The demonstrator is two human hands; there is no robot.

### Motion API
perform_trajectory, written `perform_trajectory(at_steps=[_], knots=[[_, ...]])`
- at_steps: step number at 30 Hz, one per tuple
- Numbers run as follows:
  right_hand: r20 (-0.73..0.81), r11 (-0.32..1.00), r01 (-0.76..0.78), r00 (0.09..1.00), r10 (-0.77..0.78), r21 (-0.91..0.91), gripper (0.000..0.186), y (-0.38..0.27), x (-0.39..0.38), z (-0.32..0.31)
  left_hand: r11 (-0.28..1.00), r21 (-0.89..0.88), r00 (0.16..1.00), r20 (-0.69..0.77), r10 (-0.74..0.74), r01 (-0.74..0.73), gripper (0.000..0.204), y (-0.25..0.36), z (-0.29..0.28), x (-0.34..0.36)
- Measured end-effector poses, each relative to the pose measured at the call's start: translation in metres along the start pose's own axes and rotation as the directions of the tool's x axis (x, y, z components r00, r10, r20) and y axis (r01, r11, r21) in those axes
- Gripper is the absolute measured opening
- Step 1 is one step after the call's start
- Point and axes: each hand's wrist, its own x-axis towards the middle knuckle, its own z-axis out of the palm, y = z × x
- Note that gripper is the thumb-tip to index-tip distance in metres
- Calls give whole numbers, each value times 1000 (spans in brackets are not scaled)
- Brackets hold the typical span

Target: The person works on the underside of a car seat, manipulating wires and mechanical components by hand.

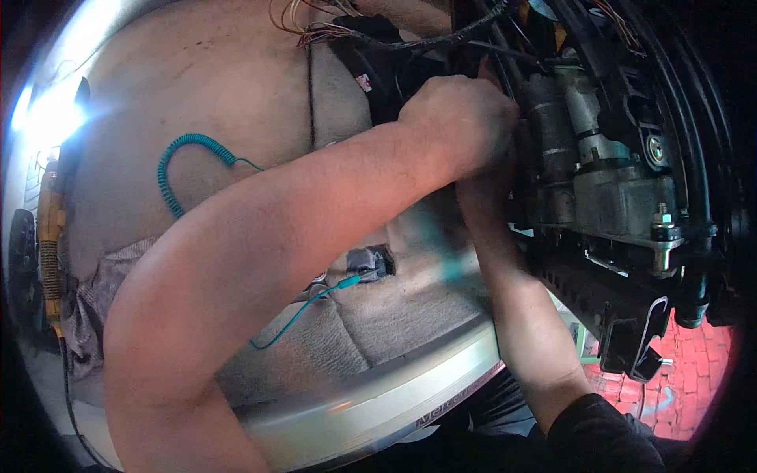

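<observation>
My left arm reaches from the lower left across the carpet, and my left hand (461,114) is closed against the near side of a dark metal assembly (615,189). Its fingertips are turned away, so what they grip is hidden. From the lower right my right forearm rises to the same spot. My right hand (487,185) lies in shadow just below the left one, its fingers hidden. The assembly has a grey housing, cylinders, black tubes and a bolt (662,225). A black part with a small label (363,83) sits just beyond my left wrist.
Loose wires (315,33) hang at the top. A teal coiled cord (189,140) runs under my left arm to a teal plug (348,281) at a carpet cutout. A lit yellow work lamp (51,236) and grey cloth (91,303) lie left. The door sill (378,406) crosses the front.
</observation>
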Motion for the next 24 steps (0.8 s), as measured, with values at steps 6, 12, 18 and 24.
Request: perform_trajectory(at_steps=[6,12,18,24], knots=[[35,992,-126,991,127,-26,45,20,5,6,992,-102,997,25,-74,76,23,6,-1,2],[-3,992,-124,992,124,1,35,12,6,9,976,-185,993,5,-119,118,26,1,0,-2],[25,996,-87,996,88,-26,44,10,4,3,984,-135,991,70,-111,120,25,4,-6,0],[68,992,-55,996,63,-117,53,-15,4,-1,993,-82,996,38,-77,80,23,1,-4,0]])
